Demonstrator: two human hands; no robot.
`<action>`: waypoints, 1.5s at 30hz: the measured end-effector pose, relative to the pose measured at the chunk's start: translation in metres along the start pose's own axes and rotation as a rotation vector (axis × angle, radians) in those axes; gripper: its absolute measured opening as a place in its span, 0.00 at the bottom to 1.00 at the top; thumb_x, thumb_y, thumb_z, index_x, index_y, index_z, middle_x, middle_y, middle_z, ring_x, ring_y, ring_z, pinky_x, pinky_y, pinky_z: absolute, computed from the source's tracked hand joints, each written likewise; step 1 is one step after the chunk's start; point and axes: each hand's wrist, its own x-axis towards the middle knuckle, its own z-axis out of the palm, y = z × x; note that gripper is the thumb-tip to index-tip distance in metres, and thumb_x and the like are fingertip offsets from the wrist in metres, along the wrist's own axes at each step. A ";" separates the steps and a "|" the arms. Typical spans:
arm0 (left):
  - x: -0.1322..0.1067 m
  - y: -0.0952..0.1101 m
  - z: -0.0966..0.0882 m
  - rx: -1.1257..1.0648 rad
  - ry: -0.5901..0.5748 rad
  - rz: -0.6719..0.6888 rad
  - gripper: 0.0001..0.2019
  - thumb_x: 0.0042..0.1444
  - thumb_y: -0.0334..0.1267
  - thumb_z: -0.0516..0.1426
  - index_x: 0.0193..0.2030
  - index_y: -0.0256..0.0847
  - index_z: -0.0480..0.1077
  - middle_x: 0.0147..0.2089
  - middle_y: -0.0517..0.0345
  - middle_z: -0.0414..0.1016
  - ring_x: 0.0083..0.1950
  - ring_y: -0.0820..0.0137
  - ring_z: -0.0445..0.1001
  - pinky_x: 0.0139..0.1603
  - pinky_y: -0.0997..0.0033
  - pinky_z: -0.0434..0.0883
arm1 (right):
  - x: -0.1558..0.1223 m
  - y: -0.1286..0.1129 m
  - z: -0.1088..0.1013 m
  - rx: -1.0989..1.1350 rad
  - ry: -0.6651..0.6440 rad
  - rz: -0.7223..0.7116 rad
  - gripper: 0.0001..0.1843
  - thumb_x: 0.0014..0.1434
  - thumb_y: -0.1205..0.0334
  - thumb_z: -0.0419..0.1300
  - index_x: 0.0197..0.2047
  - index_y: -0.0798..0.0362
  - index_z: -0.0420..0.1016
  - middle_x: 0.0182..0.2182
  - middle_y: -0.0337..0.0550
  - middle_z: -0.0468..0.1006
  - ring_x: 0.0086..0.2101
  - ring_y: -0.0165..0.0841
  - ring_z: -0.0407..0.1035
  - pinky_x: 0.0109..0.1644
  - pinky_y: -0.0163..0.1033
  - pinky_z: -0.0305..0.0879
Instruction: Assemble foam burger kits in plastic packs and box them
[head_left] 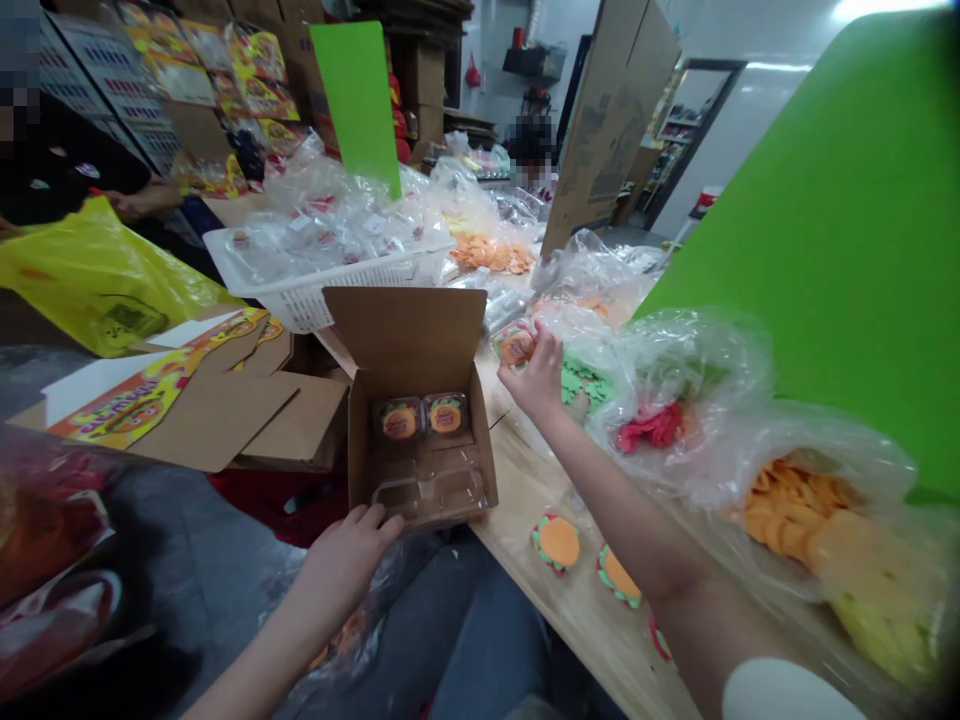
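Observation:
My right hand (534,378) is shut on a small clear plastic blister (516,347) holding an orange burger-shaped piece, above the wooden table (517,460). My left hand (349,562) has its fingers curled on the near edge of an open cardboard box (405,335). Inside the box sits a clear plastic tray (424,485) with several compartments. Two of them hold capped burger-shaped pieces (400,420), and the nearer compartments show nothing inside. Two loose foam burger pieces (559,543) lie on the table near my right forearm.
Clear bags of orange, red and green foam parts (791,510) crowd the table's right side. A white plastic basket (322,275) of bagged items stands behind the box. A person (67,160) holds a yellow bag (97,280) at left. Printed flattened cartons (157,400) lie left.

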 end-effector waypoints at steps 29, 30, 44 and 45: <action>0.070 0.061 -0.018 -0.053 0.510 0.063 0.19 0.59 0.32 0.43 0.57 0.36 0.60 0.58 0.39 0.59 0.61 0.51 0.54 0.58 0.42 0.48 | -0.164 0.037 -0.164 0.174 -0.086 0.028 0.15 0.60 0.66 0.49 0.49 0.52 0.67 0.44 0.44 0.73 0.46 0.32 0.66 0.52 0.42 0.62; 0.067 0.071 -0.012 -0.139 0.604 0.061 0.20 0.59 0.34 0.45 0.58 0.38 0.59 0.59 0.40 0.58 0.62 0.52 0.53 0.59 0.44 0.48 | -0.200 0.048 -0.182 0.136 -0.086 0.158 0.14 0.59 0.66 0.49 0.47 0.51 0.69 0.41 0.44 0.75 0.43 0.33 0.68 0.49 0.42 0.64; 0.124 0.158 0.043 -1.003 -0.086 0.133 0.16 0.50 0.52 0.51 0.30 0.39 0.66 0.25 0.59 0.69 0.29 0.68 0.69 0.28 0.72 0.66 | -0.353 0.019 -0.205 0.512 -0.281 0.763 0.13 0.59 0.63 0.50 0.41 0.49 0.74 0.38 0.43 0.76 0.40 0.33 0.70 0.46 0.40 0.64; 0.118 0.155 0.039 -1.065 -0.090 0.113 0.17 0.51 0.53 0.50 0.33 0.40 0.65 0.29 0.58 0.70 0.30 0.69 0.70 0.30 0.71 0.68 | -0.343 0.023 -0.201 0.601 -0.265 0.767 0.12 0.59 0.62 0.50 0.41 0.50 0.73 0.37 0.43 0.76 0.40 0.33 0.70 0.45 0.40 0.65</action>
